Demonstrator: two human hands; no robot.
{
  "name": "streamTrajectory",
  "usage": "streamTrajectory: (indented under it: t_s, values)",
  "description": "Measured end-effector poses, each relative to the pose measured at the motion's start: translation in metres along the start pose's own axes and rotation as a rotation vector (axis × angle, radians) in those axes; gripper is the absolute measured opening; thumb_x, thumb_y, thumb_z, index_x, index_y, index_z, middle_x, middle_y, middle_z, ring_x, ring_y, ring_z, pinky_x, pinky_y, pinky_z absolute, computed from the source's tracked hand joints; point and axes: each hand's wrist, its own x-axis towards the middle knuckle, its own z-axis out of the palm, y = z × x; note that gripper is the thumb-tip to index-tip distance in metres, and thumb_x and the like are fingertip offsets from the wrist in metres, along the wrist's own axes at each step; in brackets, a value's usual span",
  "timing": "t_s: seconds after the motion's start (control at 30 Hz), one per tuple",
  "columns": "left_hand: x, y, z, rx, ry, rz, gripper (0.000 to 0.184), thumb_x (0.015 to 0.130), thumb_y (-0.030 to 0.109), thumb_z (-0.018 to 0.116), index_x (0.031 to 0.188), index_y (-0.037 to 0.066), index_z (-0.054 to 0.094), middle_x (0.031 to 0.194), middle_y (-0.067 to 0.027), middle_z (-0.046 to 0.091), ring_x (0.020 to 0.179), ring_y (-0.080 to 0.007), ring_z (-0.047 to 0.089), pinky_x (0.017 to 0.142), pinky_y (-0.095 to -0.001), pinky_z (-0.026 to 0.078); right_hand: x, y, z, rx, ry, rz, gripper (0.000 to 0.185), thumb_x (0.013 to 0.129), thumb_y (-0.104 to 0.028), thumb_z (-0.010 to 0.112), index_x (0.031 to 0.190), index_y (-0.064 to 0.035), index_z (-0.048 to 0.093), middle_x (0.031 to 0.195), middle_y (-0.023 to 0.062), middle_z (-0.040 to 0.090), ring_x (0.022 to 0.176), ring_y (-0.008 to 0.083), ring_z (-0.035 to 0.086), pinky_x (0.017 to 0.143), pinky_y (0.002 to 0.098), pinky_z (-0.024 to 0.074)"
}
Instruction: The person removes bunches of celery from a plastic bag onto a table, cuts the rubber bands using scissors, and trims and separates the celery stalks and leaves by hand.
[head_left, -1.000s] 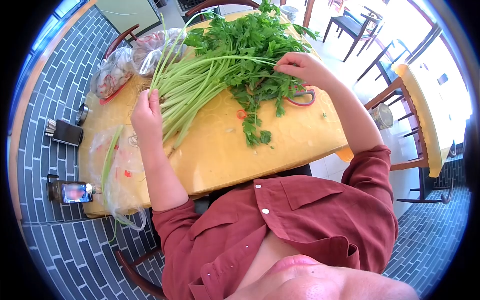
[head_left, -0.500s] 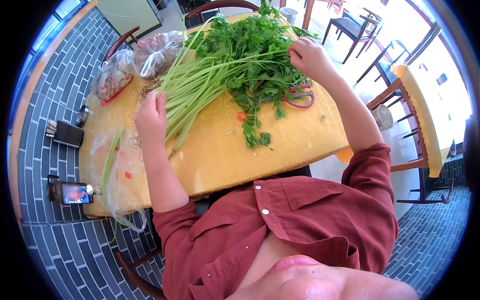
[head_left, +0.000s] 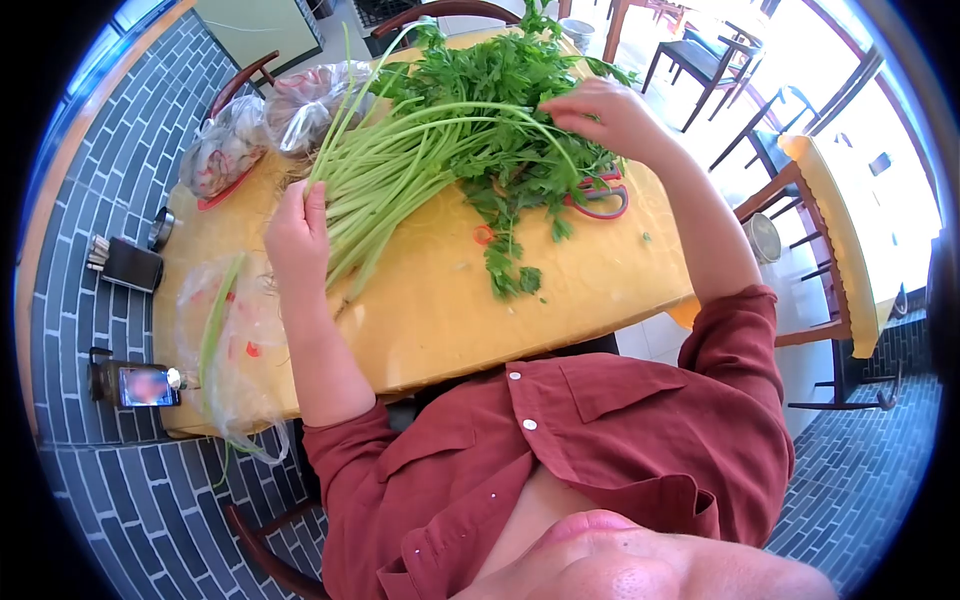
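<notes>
A large bunch of leafy celery (head_left: pixel 400 170) lies across the table, its pale stalks toward the left and its green leaves toward the back right. My left hand (head_left: pixel 298 232) is closed around the lower end of some celery stalks, at the left side of the bunch. Over the right edge of the leaves, my right hand (head_left: pixel 597 112) has its fingers stretched out and apart, with nothing visibly gripped. One long stalk bends in an arc below that hand. Scissors (head_left: pixel 612 203) with red and grey handles lie partly under the leaves.
Filled plastic bags (head_left: pixel 310 105) stand at the back left of the yellow-covered table (head_left: pixel 450 335). A loose clear plastic bag (head_left: pixel 235 350) with a green stalk lies at the left edge. A red ring (head_left: pixel 484 235) lies near the leaves. A phone (head_left: pixel 148 386) and a black holder (head_left: pixel 132 265) are at the left.
My right hand has opened from a closed pinch and shifted slightly left. The long stalk has sprung into a downward curve. My left hand keeps its grip nearly in place.
</notes>
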Motion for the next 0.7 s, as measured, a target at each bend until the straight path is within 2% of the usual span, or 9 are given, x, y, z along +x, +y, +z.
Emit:
streamTrajectory:
  t_s: [0.07,0.1,0.23,0.33,0.37,0.5,0.57,0.63,0.7]
  values:
    - [0.000,0.002,-0.001,0.004,-0.016,-0.004,0.020,0.092,0.025,0.054,0.094,0.006,0.060,0.069,-0.0139,0.057,0.059,-0.0308,0.055,0.054,-0.0372,0.043,0.012,0.005,0.008,-0.109,0.133,-0.118,0.026,0.082,-0.023,0.064,0.104,-0.0096,0.066,0.099,0.0050,0.065,0.093,0.0212,0.058,0.085,0.0345,0.0455]
    - [0.000,0.001,0.000,-0.004,-0.006,0.013,0.021,0.093,0.026,0.053,0.093,0.005,0.059,0.067,-0.0135,0.054,0.058,-0.0287,0.052,0.054,-0.0356,0.042,0.017,0.002,0.011,-0.032,0.043,-0.092,0.028,0.082,-0.026,0.064,0.105,-0.0091,0.065,0.104,0.0066,0.064,0.100,0.0237,0.057,0.089,0.0365,0.0434]
    - [-0.001,-0.004,0.004,-0.001,0.008,0.045,0.023,0.094,0.027,0.052,0.090,0.004,0.057,0.064,-0.0124,0.049,0.055,-0.0243,0.046,0.055,-0.0324,0.042,0.038,-0.012,0.044,0.001,0.240,-0.219,0.028,0.082,-0.030,0.063,0.102,-0.0104,0.066,0.101,0.0092,0.064,0.098,0.0282,0.058,0.088,0.0402,0.0439]
    - [0.000,-0.002,0.002,-0.005,0.004,0.021,0.024,0.094,0.027,0.051,0.089,0.004,0.057,0.064,-0.0125,0.050,0.055,-0.0244,0.048,0.055,-0.0328,0.042,0.050,-0.020,0.033,0.043,-0.076,-0.148,0.027,0.083,-0.031,0.062,0.098,-0.0086,0.066,0.094,0.0110,0.065,0.090,0.0280,0.061,0.081,0.0405,0.0462]
    - [0.000,-0.002,0.001,-0.009,0.005,0.008,0.024,0.094,0.027,0.051,0.089,0.004,0.057,0.065,-0.0125,0.051,0.055,-0.0245,0.048,0.055,-0.0331,0.042,0.054,-0.014,0.034,0.025,-0.118,-0.151,0.027,0.084,-0.032,0.060,0.092,-0.0065,0.066,0.085,0.0114,0.065,0.079,0.0257,0.062,0.073,0.0380,0.0476]
    - [0.000,-0.006,-0.001,0.018,0.029,0.015,0.023,0.093,0.027,0.052,0.090,0.005,0.058,0.064,-0.0135,0.052,0.056,-0.0265,0.051,0.054,-0.0342,0.042,0.052,-0.014,0.010,0.197,-0.285,0.020,0.027,0.083,-0.032,0.060,0.091,-0.0062,0.067,0.078,0.0081,0.065,0.070,0.0195,0.059,0.066,0.0318,0.0465]
    - [0.001,-0.009,-0.002,0.041,0.061,0.024,0.021,0.092,0.025,0.054,0.092,0.005,0.059,0.066,-0.0146,0.055,0.057,-0.0297,0.053,0.054,-0.0363,0.042,0.051,-0.016,-0.003,0.169,-0.317,0.094,0.021,0.083,-0.023,0.060,0.093,-0.0055,0.066,0.080,0.0069,0.064,0.071,0.0161,0.059,0.067,0.0294,0.0465]
    - [0.002,-0.009,-0.007,0.010,0.052,-0.057,0.021,0.092,0.026,0.054,0.091,0.005,0.059,0.063,-0.0135,0.053,0.054,-0.0281,0.050,0.053,-0.0348,0.041,0.047,-0.001,-0.004,0.181,-0.320,0.122,0.017,0.083,-0.014,0.058,0.094,-0.0052,0.067,0.082,0.0066,0.064,0.072,0.0150,0.059,0.068,0.0285,0.0470]
    - [0.003,-0.011,-0.011,-0.013,0.064,-0.096,0.022,0.092,0.026,0.054,0.089,0.005,0.059,0.061,-0.0121,0.052,0.052,-0.0258,0.049,0.052,-0.0333,0.041,0.039,0.017,0.000,0.179,-0.259,0.046,0.021,0.084,-0.022,0.058,0.097,-0.0071,0.067,0.082,0.0075,0.065,0.072,0.0177,0.060,0.069,0.0313,0.0476]
